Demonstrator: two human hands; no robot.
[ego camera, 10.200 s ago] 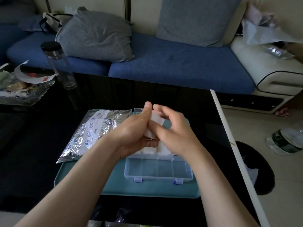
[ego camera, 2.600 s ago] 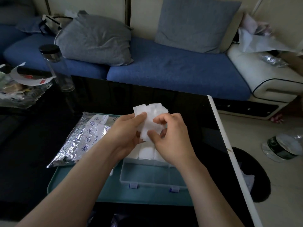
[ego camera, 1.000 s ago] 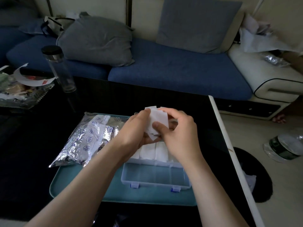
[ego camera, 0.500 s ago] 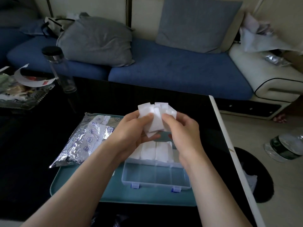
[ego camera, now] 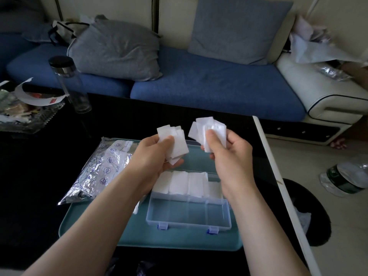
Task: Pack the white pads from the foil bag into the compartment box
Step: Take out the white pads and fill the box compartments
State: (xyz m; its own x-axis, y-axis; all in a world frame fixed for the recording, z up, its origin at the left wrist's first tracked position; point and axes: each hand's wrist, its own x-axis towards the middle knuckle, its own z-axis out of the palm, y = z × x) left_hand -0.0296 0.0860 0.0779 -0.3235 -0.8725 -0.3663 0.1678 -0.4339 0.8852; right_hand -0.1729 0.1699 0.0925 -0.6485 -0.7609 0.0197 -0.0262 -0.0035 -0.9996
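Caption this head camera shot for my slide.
Left hand and right hand each grip white pads above the open compartment box on a teal tray beside the foil bag.

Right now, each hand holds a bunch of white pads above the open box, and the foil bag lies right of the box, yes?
No: the head view shows the foil bag left of the box. The left hand and right hand do each hold white pads above it.
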